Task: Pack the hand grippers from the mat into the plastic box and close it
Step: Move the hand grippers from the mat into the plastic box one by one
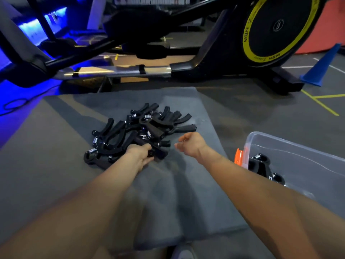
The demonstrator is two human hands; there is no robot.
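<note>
The left hand (139, 154) has its fingers curled round the handle of one black hand gripper (158, 153) at the near edge of the pile of hand grippers (138, 129), thumb on the near side. Just to the right of those fingers, apart from them, the right hand (190, 144) hovers above the grey mat (56, 146) holding nothing, its fingers loosely bent and pointing left toward the pile; the fingertips are blurred. Both forearms reach forward from the bottom of the view, the left one straight, the right one angled in from the right.

Beyond and to the left of the left fingers the pile spreads across the middle of the mat, black handles crossed over one another with metal springs showing. Bare mat lies between the two hands and all along the near side, and more to the left of the pile.

To the right of the right hand, off the mat's edge, stands the clear plastic box (298, 146), open, with an orange latch (239, 156) on its near-left end and black grippers (265, 167) already inside.

Far beyond the fingers stands an exercise machine (214, 58); its black wheel has a yellow ring printed "MBH" (246, 34). A blue cone (321, 66) stands to the right of it on the grey floor, which carries yellow and white lines.
</note>
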